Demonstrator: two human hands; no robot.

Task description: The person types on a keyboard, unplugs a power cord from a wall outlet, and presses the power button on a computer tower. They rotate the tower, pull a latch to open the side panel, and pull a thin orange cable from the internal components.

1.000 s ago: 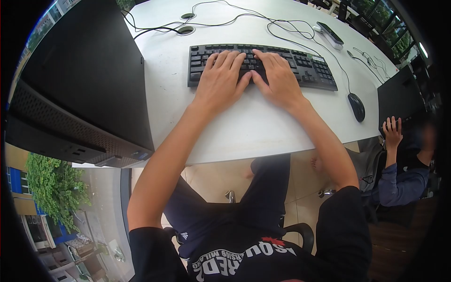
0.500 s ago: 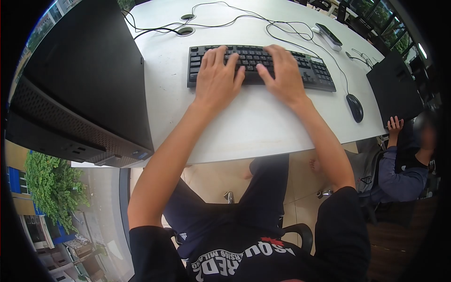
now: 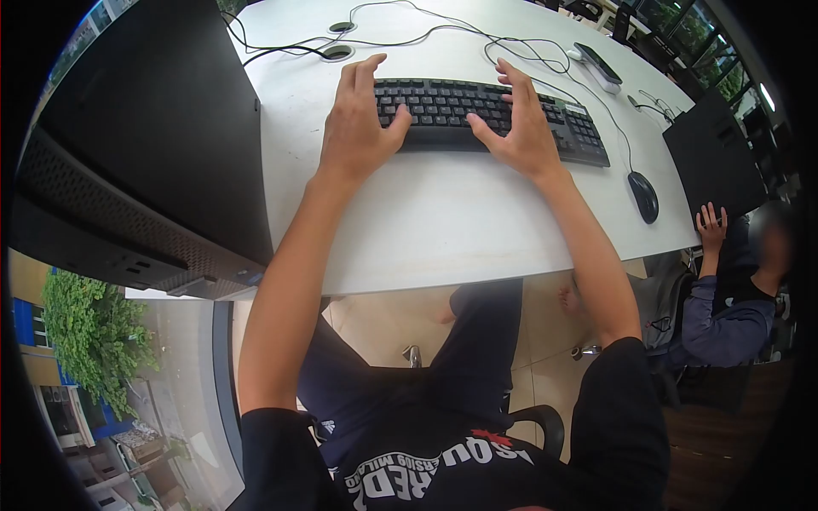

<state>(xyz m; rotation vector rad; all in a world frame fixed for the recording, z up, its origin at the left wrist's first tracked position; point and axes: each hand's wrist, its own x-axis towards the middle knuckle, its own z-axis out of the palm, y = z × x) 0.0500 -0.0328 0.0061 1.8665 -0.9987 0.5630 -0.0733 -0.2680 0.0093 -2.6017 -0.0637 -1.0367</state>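
- Fingers (image 3: 365, 78) of the left hand (image 3: 348, 132) and right hand (image 3: 526, 136): held wide of their thumbs (image 3: 397, 128); key contact, cannot tell.
- Black keyboard (image 3: 439, 109): on the white desk (image 3: 443, 221), left end behind the left hand.
- Black mouse (image 3: 643, 198): right of the keyboard.

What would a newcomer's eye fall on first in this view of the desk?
Probably first on the person's bare left hand at the left end of the black keyboard and the bare right hand over its right half, thumbs pointing inward. Next would come the large black computer case at the left side of the view. A black mouse lies on the white desk, right of the keyboard.
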